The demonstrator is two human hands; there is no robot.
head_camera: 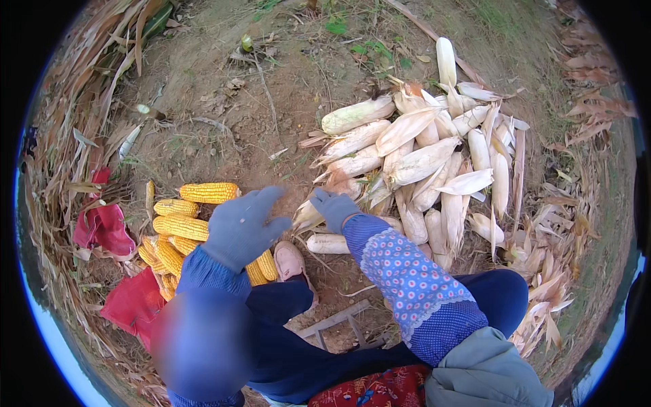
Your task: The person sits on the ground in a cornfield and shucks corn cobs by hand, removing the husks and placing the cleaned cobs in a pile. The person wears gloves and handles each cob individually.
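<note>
My left hand (246, 226), in a grey knit glove, is above the left side of the ground with its fingers apart and holds nothing. Close by lies a heap of bare yellow corn cobs (180, 227), partly hidden by the hand and sleeve. My right hand (333, 208), gloved too, is at the near-left edge of a pile of corn ears in pale dry husks (424, 165). Its fingers are over a husked ear (306, 216); whether they grip it is not clear. Another pale ear (328, 243) lies just below that hand.
Red fabric or sacking (133, 300) lies left of the cobs. Dry corn stalks and leaves (66, 213) line the left edge. Loose husks (541, 254) lie at right. My pink shoe (290, 260) is beside the cobs. A low seat frame (335, 319) is beneath me. A cut stalk stub (151, 111) juts from the soil.
</note>
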